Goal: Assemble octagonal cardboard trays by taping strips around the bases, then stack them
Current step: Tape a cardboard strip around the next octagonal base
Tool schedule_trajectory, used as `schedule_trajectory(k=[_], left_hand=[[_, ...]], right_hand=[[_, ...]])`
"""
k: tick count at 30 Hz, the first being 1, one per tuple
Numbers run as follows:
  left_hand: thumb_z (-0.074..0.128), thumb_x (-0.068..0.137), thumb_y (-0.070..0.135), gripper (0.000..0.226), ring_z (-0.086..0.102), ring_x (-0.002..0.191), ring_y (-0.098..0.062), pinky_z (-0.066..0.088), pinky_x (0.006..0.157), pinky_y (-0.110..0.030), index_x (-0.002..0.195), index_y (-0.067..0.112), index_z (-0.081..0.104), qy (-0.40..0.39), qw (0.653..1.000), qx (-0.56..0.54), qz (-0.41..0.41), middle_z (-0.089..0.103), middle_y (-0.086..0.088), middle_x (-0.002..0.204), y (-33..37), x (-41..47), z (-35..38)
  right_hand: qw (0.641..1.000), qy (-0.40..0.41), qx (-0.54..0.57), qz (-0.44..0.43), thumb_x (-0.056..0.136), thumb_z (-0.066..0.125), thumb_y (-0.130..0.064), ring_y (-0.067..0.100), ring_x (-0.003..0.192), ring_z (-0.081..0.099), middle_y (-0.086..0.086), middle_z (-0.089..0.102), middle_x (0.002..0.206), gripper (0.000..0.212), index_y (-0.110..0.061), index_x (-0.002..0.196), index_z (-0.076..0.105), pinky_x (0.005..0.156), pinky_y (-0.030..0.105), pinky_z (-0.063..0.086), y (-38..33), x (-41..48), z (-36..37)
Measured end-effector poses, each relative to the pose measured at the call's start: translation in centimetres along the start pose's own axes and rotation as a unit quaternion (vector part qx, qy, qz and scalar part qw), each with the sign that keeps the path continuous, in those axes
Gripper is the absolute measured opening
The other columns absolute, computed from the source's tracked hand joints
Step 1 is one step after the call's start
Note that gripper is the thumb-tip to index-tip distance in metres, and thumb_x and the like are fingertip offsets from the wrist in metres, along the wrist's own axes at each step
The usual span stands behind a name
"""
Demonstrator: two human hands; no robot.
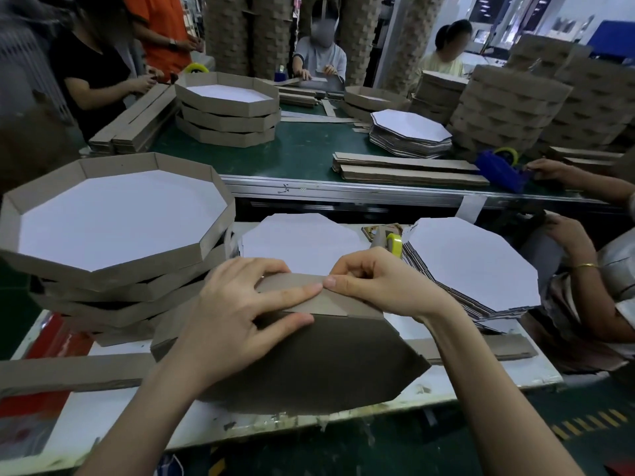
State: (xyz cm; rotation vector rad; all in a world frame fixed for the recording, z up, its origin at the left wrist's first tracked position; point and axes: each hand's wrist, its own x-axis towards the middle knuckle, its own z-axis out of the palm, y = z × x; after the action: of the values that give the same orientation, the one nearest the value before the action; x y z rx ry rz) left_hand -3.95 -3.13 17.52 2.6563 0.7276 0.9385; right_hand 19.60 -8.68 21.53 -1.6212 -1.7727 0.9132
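At centre of the white surface (481, 379): one octagonal base (309, 365), brown side up, tilted, with a cardboard strip (330, 300) along its far edge. Left hand (240, 310) pinches strip to base; right hand (381, 280) pinches the strip's top edge. Finished trays (144, 269) are stacked at left.

Matt brown cardboard base (326, 365); glossy yellow tape roll (395, 242).

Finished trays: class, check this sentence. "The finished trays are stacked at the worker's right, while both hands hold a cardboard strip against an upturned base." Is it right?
No. The head view shows the stack of finished trays at the worker's left, not right. The rest stands: the left hand and right hand hold a cardboard strip against the upturned base.
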Motion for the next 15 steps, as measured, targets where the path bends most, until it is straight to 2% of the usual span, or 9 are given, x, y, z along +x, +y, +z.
schedule_trajectory(k=[2,5,6,9,11,12,14,15], left_hand=[[0.048,0.087,0.06,0.037,0.052,0.11,-0.011,0.046,0.09,-0.041,0.118,0.047,0.064,-0.011,0.999,-0.042,-0.022,0.061,0.006,0.117,0.0,0.2,-0.2],[0.048,0.085,0.062,0.038,0.051,0.113,-0.01,0.047,0.091,-0.039,0.116,0.048,0.064,-0.006,0.997,-0.068,-0.045,0.06,0.007,0.122,-0.2,-0.1,-0.2],[0.048,0.085,0.062,0.038,0.051,0.113,-0.01,0.047,0.091,-0.039,0.115,0.048,0.065,-0.004,0.996,-0.07,-0.046,0.06,0.007,0.123,-0.1,-0.1,-0.2],[0.048,0.085,0.06,0.036,0.053,0.112,-0.015,0.048,0.09,-0.042,0.114,0.046,0.066,-0.005,0.997,-0.066,-0.036,0.062,0.004,0.124,0.3,0.1,0.1],[0.049,0.085,0.058,0.035,0.054,0.113,-0.018,0.048,0.091,-0.044,0.113,0.047,0.066,-0.001,0.997,-0.067,-0.042,0.063,0.003,0.126,0.6,0.2,0.4],[0.049,0.085,0.058,0.034,0.054,0.115,-0.018,0.048,0.092,-0.043,0.113,0.047,0.066,0.003,0.996,-0.069,-0.048,0.063,0.003,0.126,0.6,0.3,0.5],[0.049,0.085,0.059,0.034,0.052,0.118,-0.015,0.046,0.095,-0.038,0.113,0.048,0.065,0.008,0.996,-0.07,-0.056,0.062,0.006,0.126,0.6,0.6,0.6],[0.049,0.085,0.059,0.034,0.05,0.12,-0.012,0.044,0.096,-0.035,0.113,0.048,0.065,0.011,0.996,-0.068,-0.056,0.061,0.009,0.126,0.5,0.8,0.7]], right_hand=[[1.0,-0.005,0.014,-0.002,0.093,0.059,-0.043,0.006,0.053,0.044,0.002,0.051,0.061,0.032,-0.015,0.085,0.071,0.049,0.014,0.035,0.4,-0.1,-0.3],[0.998,-0.02,0.053,0.023,0.093,0.05,-0.049,0.006,0.056,0.042,0.003,0.045,0.065,0.055,0.002,0.077,0.061,0.056,0.015,0.034,1.7,-0.4,-1.0],[0.997,-0.024,0.063,0.037,0.093,0.047,-0.051,0.005,0.058,0.046,0.003,0.049,0.066,0.059,0.004,0.078,0.061,0.058,0.015,0.037,2.0,-0.5,-1.3],[0.995,-0.006,0.076,0.062,0.098,0.042,-0.052,0.008,0.08,0.067,-0.001,0.073,0.086,0.05,-0.013,0.09,0.073,0.068,0.015,0.05,2.8,-0.2,-2.0],[0.986,0.079,0.122,0.075,0.102,0.046,-0.043,0.011,0.091,0.07,0.0,0.075,0.095,0.039,-0.017,0.093,0.073,0.068,0.017,0.054,4.0,0.7,-2.6],[0.974,0.14,0.15,0.097,0.102,0.049,-0.038,0.014,0.095,0.069,0.003,0.074,0.098,0.033,-0.015,0.097,0.073,0.069,0.022,0.057,5.2,1.4,-3.0],[0.932,0.256,0.177,0.187,0.101,0.052,-0.027,0.022,0.095,0.065,0.01,0.068,0.101,0.026,-0.009,0.109,0.068,0.075,0.033,0.059,8.5,2.8,-3.9],[0.908,0.286,0.181,0.245,0.101,0.05,-0.022,0.023,0.091,0.061,0.012,0.064,0.1,0.024,-0.007,0.114,0.064,0.073,0.035,0.056,10.4,3.4,-4.4]])
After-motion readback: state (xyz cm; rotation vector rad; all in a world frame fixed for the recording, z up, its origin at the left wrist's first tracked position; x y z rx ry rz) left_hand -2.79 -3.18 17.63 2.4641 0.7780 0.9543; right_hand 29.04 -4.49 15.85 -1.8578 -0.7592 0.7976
